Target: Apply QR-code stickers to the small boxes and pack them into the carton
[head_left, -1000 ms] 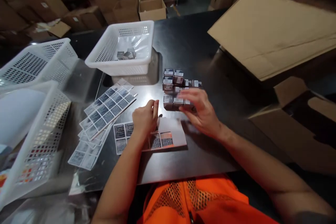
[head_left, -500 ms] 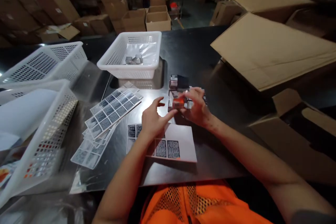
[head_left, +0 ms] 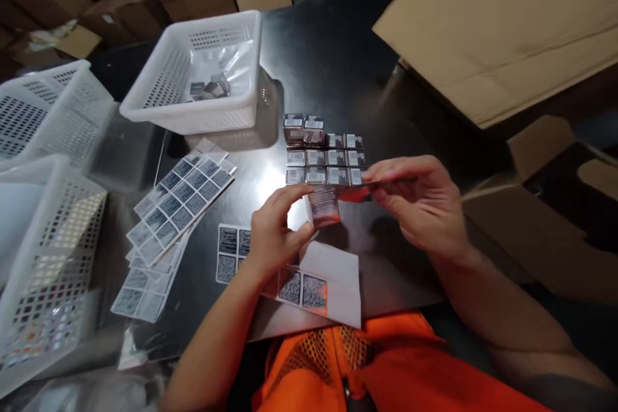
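Observation:
My left hand (head_left: pixel 280 225) grips a small box (head_left: pixel 324 207) by its left side, thumb below and fingers above. To its right, my right hand (head_left: pixel 420 206) pinches a thin, flat, reddish-dark piece (head_left: pixel 356 193); whether it joins the box I cannot tell. Just beyond both hands stand rows of small boxes (head_left: pixel 326 158) with barcodes on top. Partly under my left forearm lies a sheet of dark square labels (head_left: pixel 315 293), its right part bare white.
More label sheets (head_left: pixel 178 199) lie fanned out on the left. A white basket (head_left: pixel 193 116) with several small boxes stands behind them. Other white baskets (head_left: pixel 62 206) line the left edge. Large cardboard (head_left: pixel 502 38) and an open carton (head_left: pixel 512 232) are at the right.
My right hand has drawn away to the right, now pinching the thin piece. My left hand now holds the small box. The view has tilted down, showing the box rows more fully.

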### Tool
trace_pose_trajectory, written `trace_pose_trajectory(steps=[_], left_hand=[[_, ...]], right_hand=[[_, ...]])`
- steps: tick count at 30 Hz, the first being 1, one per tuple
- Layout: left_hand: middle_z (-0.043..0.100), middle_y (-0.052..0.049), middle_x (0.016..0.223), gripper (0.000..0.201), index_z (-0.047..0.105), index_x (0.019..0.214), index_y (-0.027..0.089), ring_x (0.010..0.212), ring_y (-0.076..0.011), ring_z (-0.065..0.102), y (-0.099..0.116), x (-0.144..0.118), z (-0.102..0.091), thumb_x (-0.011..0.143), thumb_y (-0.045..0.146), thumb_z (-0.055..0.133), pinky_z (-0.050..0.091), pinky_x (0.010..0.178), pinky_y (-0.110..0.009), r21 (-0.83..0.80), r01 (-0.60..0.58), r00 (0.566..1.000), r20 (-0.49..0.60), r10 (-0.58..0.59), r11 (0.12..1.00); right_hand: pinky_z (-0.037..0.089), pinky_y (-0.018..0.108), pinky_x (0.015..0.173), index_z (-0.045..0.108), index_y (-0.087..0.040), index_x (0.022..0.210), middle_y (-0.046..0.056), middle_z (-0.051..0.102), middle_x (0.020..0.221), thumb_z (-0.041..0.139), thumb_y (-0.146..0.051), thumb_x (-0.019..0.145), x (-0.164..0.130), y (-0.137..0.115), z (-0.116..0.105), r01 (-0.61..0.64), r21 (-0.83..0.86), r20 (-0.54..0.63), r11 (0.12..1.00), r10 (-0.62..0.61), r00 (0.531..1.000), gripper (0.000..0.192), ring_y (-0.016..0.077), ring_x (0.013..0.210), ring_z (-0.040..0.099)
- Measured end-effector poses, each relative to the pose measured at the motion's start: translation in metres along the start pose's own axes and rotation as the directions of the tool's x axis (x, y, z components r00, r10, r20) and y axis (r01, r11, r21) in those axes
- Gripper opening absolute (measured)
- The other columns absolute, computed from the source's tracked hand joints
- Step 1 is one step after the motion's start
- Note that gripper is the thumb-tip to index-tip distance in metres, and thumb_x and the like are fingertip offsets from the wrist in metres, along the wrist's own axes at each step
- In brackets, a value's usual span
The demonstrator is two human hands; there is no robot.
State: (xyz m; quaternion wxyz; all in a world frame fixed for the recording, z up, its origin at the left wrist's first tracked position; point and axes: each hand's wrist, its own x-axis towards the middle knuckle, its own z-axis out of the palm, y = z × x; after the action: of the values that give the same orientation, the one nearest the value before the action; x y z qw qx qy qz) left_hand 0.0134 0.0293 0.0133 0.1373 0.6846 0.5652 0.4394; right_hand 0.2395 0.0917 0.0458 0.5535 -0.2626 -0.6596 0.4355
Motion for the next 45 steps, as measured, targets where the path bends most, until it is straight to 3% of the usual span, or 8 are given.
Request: trace_pose_trajectory(steps=[2,4,6,8,23,35,41,45], left_hand=[[0.076,-0.004,0.120,0.046,0.070,0.122,0.027,0.077,-0.0135,0.068,-0.001,-0.002,0.002,0.078,0.019,0.080,0.053,0.061,-0.023,0.025,-0.022,1.000,0.019,0.021,0.999],[0.076,-0.004,0.120,0.046,0.069,0.123,0.027,0.082,-0.0147,0.070,-0.001,-0.004,0.004,0.079,0.019,0.079,0.055,0.064,-0.023,0.033,-0.032,0.999,0.044,0.030,0.999],[0.076,-0.004,0.120,0.047,0.069,0.124,0.027,0.084,-0.0154,0.071,-0.001,-0.004,0.005,0.079,0.019,0.079,0.056,0.066,-0.024,0.034,-0.036,0.998,0.060,0.034,0.999],[0.076,-0.004,0.121,0.047,0.068,0.123,0.027,0.087,-0.0160,0.073,0.001,-0.004,0.006,0.079,0.018,0.079,0.057,0.068,-0.025,0.029,-0.034,0.997,0.072,0.032,0.999],[0.076,-0.003,0.124,0.045,0.068,0.124,0.025,0.103,-0.0189,0.075,0.005,-0.006,0.007,0.080,0.019,0.080,0.062,0.085,-0.027,0.034,-0.045,0.997,0.071,0.043,0.998],[0.077,-0.006,0.121,0.041,0.069,0.122,0.023,0.099,-0.0202,0.075,0.006,-0.005,0.008,0.082,0.026,0.080,0.061,0.070,-0.026,0.044,-0.091,0.995,0.052,0.089,0.995],[0.077,-0.005,0.120,0.044,0.068,0.122,0.025,0.099,-0.0202,0.075,0.006,-0.006,0.008,0.080,0.024,0.082,0.059,0.069,-0.026,0.082,-0.097,0.994,0.053,0.093,0.992],[0.077,-0.005,0.115,0.050,0.067,0.123,0.023,0.095,-0.0214,0.073,0.001,-0.004,0.004,0.076,0.021,0.084,0.060,0.079,-0.032,0.222,-0.012,0.999,-0.040,0.021,0.975]], right_hand=[[0.058,0.028,0.080,0.068,-0.028,0.099,-0.003,0.069,0.091,0.076,-0.024,0.090,-0.001,-0.001,0.000,-0.232,0.055,0.083,0.971,0.227,0.970,0.013,0.0133,0.084,0.068],[0.059,0.028,0.075,0.065,-0.028,0.112,-0.004,0.070,0.085,0.078,-0.030,0.089,-0.003,-0.001,0.000,-0.416,0.060,0.204,0.908,0.396,0.895,0.027,0.0134,0.077,0.069],[0.060,0.030,0.076,0.054,-0.029,0.128,-0.006,0.070,0.080,0.079,-0.030,0.087,-0.005,0.001,0.000,-0.516,0.061,0.262,0.855,0.485,0.834,0.048,0.0148,0.078,0.071],[0.061,0.032,0.083,0.045,-0.029,0.134,-0.007,0.070,0.077,0.081,-0.029,0.083,-0.007,0.004,0.001,-0.545,0.076,0.246,0.835,0.514,0.821,0.062,0.0163,0.085,0.073],[0.062,0.029,0.079,0.040,-0.029,0.122,-0.007,0.068,0.076,0.083,-0.026,0.078,-0.008,0.005,0.007,-0.580,0.073,0.164,0.811,0.564,0.809,0.062,0.0166,0.088,0.073],[0.060,0.032,0.080,0.039,-0.028,0.122,-0.008,0.067,0.070,0.081,-0.022,0.077,-0.008,0.001,0.011,-0.596,0.025,0.127,0.803,0.589,0.798,0.062,0.0180,0.088,0.072],[0.059,0.035,0.073,0.044,-0.029,0.123,-0.012,0.055,0.060,0.088,-0.029,0.074,-0.010,0.008,0.009,-0.500,-0.212,-0.010,0.840,0.509,0.860,0.066,0.0200,0.074,0.070],[0.057,0.033,0.074,0.056,-0.029,0.115,-0.006,0.059,0.080,0.093,-0.034,0.071,-0.013,0.005,0.005,-0.243,-0.434,-0.124,0.868,0.210,0.970,0.057,0.0162,0.075,0.064]])
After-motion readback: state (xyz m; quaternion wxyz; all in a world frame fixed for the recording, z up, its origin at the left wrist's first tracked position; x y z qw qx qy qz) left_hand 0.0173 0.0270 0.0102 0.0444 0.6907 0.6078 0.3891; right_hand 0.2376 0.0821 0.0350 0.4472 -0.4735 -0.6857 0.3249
